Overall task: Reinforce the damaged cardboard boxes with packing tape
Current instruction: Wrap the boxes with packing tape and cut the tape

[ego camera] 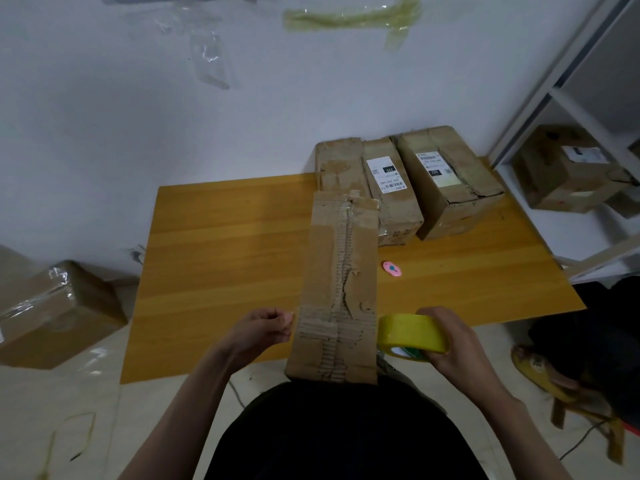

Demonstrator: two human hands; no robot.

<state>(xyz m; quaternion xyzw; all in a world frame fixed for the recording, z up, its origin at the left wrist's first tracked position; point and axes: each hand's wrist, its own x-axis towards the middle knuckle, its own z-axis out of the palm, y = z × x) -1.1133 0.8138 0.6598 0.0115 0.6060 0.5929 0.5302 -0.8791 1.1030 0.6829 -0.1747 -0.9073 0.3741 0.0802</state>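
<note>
Right hand [460, 344] grips yellow tape roll [412, 336] at the near right of the torn box [337, 289]; left hand [265, 329] pinches, apparently the tape end, at its near left. Box lies lengthwise on table [225, 237]. Beyond it: pink cutter [392, 269], two labelled boxes [408, 185]. Risk: slack tape wrinkling over the ragged seam.

— What is the person wearing?
— A plain black cloth top [346, 431], no print or marking on the part that shows.
— Sleeves?
— None reach the bare left forearm [194, 393] or the bare right forearm [512, 420]; possibly short sleeves, but the shoulders lie outside the view.
— Anything on the wrists?
— No watch, band or ring shows.
</note>
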